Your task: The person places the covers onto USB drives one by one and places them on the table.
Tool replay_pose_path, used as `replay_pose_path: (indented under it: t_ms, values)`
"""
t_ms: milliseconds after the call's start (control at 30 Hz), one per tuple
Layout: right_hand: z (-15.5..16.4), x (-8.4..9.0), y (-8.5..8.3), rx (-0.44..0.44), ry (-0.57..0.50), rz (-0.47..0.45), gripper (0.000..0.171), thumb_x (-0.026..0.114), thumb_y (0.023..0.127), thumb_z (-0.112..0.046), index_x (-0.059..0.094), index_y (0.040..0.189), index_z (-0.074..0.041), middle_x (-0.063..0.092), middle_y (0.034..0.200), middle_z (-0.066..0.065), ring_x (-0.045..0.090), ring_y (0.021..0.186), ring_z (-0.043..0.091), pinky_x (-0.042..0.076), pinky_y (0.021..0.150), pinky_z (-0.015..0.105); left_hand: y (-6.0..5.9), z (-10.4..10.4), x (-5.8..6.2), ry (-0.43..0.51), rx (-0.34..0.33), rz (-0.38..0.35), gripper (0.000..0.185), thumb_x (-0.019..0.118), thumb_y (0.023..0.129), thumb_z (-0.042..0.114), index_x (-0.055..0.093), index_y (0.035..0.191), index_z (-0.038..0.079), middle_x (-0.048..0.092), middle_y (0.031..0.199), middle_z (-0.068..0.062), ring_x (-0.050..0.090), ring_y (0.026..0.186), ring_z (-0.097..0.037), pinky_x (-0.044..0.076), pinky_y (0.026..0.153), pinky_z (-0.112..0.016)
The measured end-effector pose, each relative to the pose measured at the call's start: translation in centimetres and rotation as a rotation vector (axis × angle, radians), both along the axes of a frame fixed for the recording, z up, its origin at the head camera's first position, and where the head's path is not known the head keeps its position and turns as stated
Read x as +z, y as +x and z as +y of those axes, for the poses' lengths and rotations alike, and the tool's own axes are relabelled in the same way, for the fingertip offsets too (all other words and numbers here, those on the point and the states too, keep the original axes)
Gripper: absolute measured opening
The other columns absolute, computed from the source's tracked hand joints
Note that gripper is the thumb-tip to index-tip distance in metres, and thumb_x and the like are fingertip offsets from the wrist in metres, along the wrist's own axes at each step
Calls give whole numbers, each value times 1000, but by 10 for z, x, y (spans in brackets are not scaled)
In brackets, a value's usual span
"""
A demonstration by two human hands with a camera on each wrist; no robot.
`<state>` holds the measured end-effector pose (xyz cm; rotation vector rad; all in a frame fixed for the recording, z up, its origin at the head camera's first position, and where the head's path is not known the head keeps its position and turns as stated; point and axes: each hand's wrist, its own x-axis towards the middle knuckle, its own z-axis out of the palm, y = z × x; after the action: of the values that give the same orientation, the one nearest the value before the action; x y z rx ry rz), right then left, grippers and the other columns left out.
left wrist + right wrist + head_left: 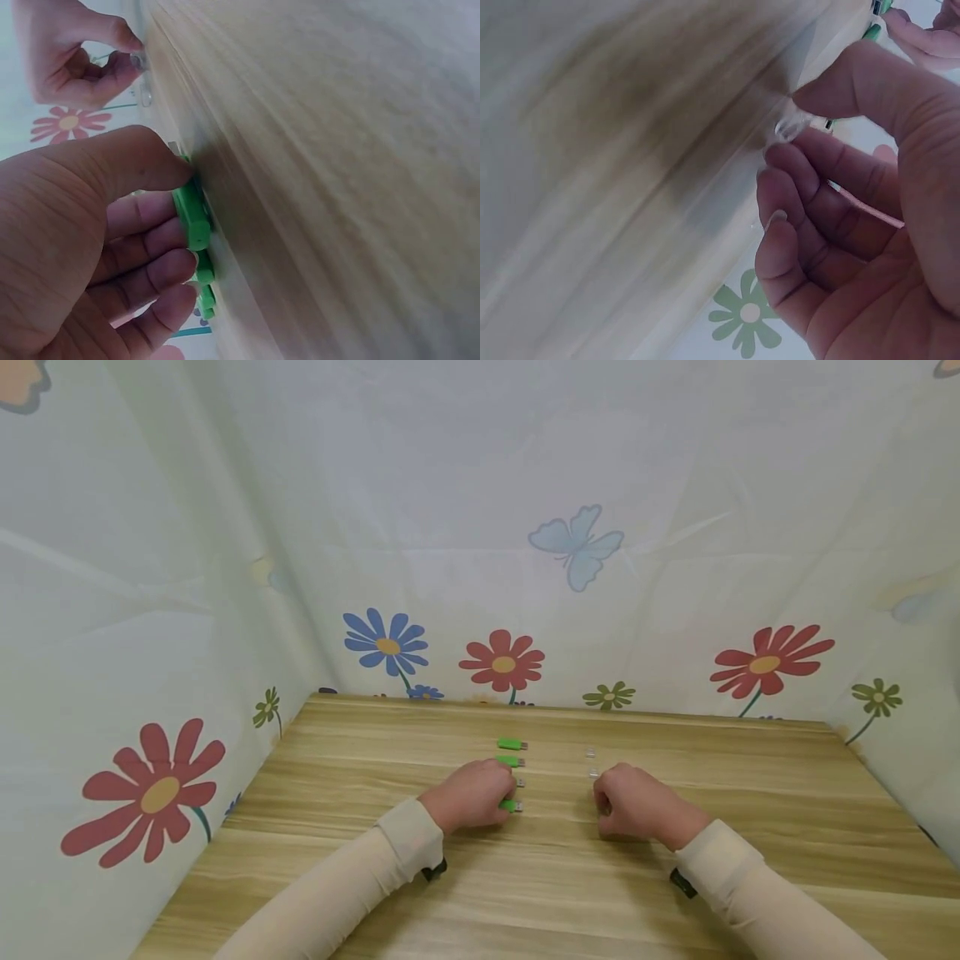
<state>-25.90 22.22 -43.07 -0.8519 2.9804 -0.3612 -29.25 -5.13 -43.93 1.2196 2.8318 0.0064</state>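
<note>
Left hand [471, 795] curled, pinching a green drive [190, 214] between thumb and fingers, low on the wooden surface [375, 860]. Just beyond it, a column of more green drives [512, 744] running toward the far edge. Right of these, well apart, two clear caps [589, 751] lying on the wood. Right hand [633, 802] curled near them, thumb and forefinger pinching a clear cap [788, 127] against the surface. Flowered cloth [150, 610] walling in left, far and right sides.

Long cream sleeves with ribbed cuffs, black wrist straps, bare hands.
</note>
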Motion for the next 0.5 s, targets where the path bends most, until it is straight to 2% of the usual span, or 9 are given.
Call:
replay_pose_path:
  t_ms: [133, 300, 500]
  values:
    - [-1, -1, 1, -37, -8, -13, 22, 75, 69, -7, 57, 63, -18, 50, 62, -7, 44, 57, 8, 38, 55, 25, -3, -2, -5, 13, -4, 11, 30, 79, 86, 23, 56, 66, 19, 51, 71, 8, 43, 67, -9, 37, 63, -24]
    - [-1, -3, 2, -49, -20, 18, 22, 74, 68, -7, 56, 63, -19, 50, 61, -8, 43, 56, 7, 37, 54, 24, -5, -6, -9, 58, -11, 15, 28, 79, 83, 22, 57, 65, 19, 48, 66, 8, 42, 64, -9, 36, 59, -23]
    - [1, -3, 3, -80, -60, 5, 21, 74, 68, -6, 57, 64, -17, 50, 59, -8, 43, 55, 7, 36, 53, 24, -3, -10, -2, 85, 13, -4, 29, 78, 82, 20, 55, 64, 19, 40, 60, 9, 37, 59, -8, 31, 55, -22]
